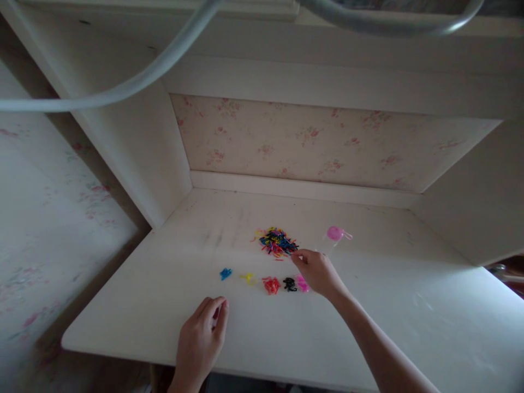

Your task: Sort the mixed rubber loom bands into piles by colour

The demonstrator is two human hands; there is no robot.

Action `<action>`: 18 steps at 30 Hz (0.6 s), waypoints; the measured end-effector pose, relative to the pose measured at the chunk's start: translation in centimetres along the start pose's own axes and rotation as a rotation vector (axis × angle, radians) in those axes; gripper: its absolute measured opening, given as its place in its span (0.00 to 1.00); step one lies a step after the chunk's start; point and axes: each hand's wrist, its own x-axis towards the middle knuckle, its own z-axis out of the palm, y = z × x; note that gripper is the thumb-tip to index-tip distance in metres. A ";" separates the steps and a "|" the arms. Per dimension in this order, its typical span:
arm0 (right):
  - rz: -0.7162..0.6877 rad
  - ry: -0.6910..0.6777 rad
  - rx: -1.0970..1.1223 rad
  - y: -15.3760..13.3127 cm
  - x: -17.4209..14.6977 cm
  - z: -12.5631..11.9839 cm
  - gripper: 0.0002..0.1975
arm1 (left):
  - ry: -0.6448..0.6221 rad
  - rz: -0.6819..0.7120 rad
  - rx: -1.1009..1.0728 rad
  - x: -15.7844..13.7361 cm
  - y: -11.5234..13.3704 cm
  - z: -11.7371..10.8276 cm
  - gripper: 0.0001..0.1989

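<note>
A mixed heap of small, thin rubber bands (278, 242) in several colours lies on the white desk. My right hand (317, 270) reaches to the heap's right edge, thumb and forefinger pinched together; what is between the fingertips is too small to make out. In front of the heap, sorted by colour, are a blue cluster (225, 273), a yellow cluster (248, 278), a red cluster (271, 285), a black cluster (290, 284) and a pink cluster (302, 283), partly behind my right hand. Closer to me, my left hand (202, 338) rests curled, thumb against forefinger, with nothing visible in it.
Behind my right hand lies a clear container with a pink lid (334, 233) and a loop. The white desk (164, 305) is enclosed by side panels and a floral back wall (286, 142). A pale cable (164, 63) hangs across the upper view, near a shelf.
</note>
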 end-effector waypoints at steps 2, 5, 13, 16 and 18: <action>-0.030 0.010 0.008 -1.6 -1.1 0.7 0.17 | -0.003 -0.008 -0.013 0.0 0.2 0.0 0.11; -0.095 0.007 -0.031 -4.7 -2.5 2.4 0.16 | 0.019 -0.022 -0.034 -0.1 0.3 -0.1 0.11; -0.296 -0.072 -0.182 -11.8 -2.0 6.9 0.18 | 0.071 -0.043 -0.023 0.0 0.2 -0.2 0.12; -0.313 -0.077 -0.183 -12.7 -1.3 7.5 0.16 | 0.044 -0.049 -0.003 0.2 0.2 -0.3 0.12; -0.316 -0.074 -0.180 -12.6 -1.4 7.4 0.15 | 0.045 -0.058 -0.005 0.3 0.2 -0.3 0.12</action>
